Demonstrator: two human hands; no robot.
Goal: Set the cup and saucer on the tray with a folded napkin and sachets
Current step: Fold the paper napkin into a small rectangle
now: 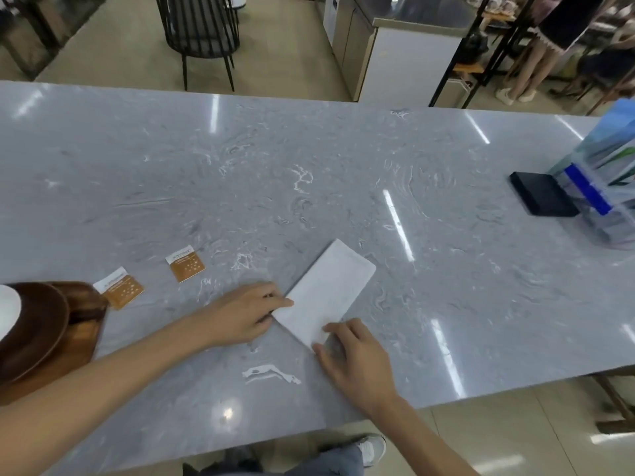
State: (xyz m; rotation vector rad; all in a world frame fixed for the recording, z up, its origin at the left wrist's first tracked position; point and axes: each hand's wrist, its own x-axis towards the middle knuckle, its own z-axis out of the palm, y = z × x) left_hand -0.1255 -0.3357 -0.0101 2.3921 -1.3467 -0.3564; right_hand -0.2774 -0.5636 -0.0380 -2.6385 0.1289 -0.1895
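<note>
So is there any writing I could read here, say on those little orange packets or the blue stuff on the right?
Nearer sachet: white strip with print, too blurred to read.
Farther sachet: the same, unreadable.
Blue and white packs: no legible text.
Black box: no writing visible.

surface: grey marbled table, glossy, streaked with ceiling-light reflections | floor: beige tiles | beyond the far edge: black slatted chair; steel-topped counter; black metal rack | far right corner: black box beside a clear leaflet holder
</note>
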